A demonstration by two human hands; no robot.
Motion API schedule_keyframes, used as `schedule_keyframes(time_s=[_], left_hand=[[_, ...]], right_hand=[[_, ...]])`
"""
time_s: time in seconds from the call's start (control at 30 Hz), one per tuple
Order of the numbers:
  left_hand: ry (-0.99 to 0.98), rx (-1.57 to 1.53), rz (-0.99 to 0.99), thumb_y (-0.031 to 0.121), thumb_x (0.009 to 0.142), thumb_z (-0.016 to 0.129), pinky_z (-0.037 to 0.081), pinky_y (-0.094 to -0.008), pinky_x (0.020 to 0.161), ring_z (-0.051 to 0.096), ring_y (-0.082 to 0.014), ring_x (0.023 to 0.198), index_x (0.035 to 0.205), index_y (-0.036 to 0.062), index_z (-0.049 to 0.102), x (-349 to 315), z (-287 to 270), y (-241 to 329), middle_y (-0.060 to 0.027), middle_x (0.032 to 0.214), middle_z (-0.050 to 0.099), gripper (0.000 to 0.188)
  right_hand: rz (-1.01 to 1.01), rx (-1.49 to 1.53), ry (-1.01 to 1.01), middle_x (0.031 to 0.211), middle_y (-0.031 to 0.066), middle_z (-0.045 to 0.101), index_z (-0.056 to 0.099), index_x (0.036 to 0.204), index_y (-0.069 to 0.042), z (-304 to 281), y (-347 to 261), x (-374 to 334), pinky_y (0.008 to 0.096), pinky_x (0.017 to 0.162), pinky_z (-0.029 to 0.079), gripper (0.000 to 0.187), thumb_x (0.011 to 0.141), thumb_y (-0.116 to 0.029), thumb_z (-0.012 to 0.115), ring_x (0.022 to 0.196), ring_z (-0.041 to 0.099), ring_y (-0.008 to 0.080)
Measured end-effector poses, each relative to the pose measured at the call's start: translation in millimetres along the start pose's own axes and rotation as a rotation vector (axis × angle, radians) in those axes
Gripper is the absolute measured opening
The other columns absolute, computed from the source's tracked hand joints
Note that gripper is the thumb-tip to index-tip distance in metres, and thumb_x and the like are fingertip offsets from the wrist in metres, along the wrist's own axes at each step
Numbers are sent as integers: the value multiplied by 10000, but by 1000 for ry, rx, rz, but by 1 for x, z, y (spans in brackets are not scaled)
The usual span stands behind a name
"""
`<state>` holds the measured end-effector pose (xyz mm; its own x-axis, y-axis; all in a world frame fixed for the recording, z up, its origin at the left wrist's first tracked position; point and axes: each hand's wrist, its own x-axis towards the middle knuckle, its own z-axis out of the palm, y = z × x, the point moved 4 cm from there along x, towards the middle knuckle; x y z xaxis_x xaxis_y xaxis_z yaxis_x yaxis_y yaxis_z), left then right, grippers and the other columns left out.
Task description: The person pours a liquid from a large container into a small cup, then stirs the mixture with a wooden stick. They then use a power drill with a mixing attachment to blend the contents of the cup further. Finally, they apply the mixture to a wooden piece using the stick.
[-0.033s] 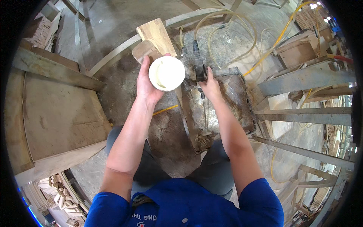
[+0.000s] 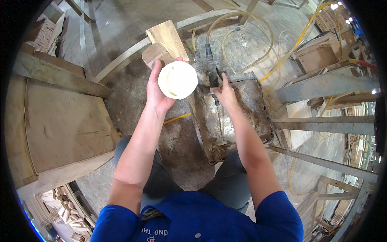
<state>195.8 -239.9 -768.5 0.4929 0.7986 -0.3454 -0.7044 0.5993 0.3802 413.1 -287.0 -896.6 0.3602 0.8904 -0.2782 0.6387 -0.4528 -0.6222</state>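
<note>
My left hand is wrapped round the side of a white round tub, whose pale, washed-out top faces up. In my right hand is a black air tool with a lever, a clear hose joined to its far end. A thin rod shows below the tool's near end; whether it belongs to the tool I cannot tell. Both hands are over a worn, grimy block-like surface in front of my knees. Beyond the tub are a pale wooden block and a rounded wooden piece.
The clear hose loops over the floor at the far right, near a yellow hose. A wooden panel stands close on my left. Metal frame bars reach in from the right. A yellow strip lies between my forearms.
</note>
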Motion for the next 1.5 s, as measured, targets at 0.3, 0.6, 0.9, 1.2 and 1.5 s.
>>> schedule_keyframes(time_s=[0.3, 0.6, 0.9, 1.2, 1.5], left_hand=[[297, -30, -171, 454, 913, 382, 427, -398, 942, 523, -263, 1104, 1208, -27, 468, -44, -13, -21, -137, 1175, 547, 571], [218, -48, -451, 233, 880, 501, 443, -444, 930, 532, -286, 1106, 1285, 57, 375, -126, -30, -48, -113, 1206, 531, 460], [397, -289, -579, 225, 887, 453, 437, -372, 920, 565, -238, 1061, 1250, 55, 455, -337, -5, -10, -148, 1165, 569, 401], [363, -270, -215, 241, 860, 482, 460, -388, 882, 579, -240, 1011, 1198, 82, 475, -456, 84, 122, -125, 1107, 585, 374], [417, -207, -74, 240, 871, 452, 492, -398, 838, 608, -229, 940, 1175, 77, 500, -462, 123, 208, -89, 1051, 600, 348]], right_hand=[[31, 386, -138, 904, 97, 606, 361, 1341, -44, -41, -9, -107, 274, 772, 460, 539, 855, -147, 569, 832, 556, 136], [500, 706, -215, 623, 24, 521, 513, 1137, 17, -24, 8, -232, 222, 458, 425, 296, 877, -122, 537, 530, 498, 92], [455, 446, -481, 618, 28, 520, 558, 1037, -1, -110, -122, -324, 222, 430, 418, 228, 881, -166, 548, 488, 490, 88], [-358, 533, -533, 670, 10, 540, 566, 1089, -9, -178, -507, -237, 197, 477, 385, 225, 895, -118, 529, 547, 469, 51], [-552, 443, -811, 691, 14, 591, 603, 1059, -46, -171, -671, -321, 221, 516, 449, 228, 863, -157, 572, 547, 518, 61]])
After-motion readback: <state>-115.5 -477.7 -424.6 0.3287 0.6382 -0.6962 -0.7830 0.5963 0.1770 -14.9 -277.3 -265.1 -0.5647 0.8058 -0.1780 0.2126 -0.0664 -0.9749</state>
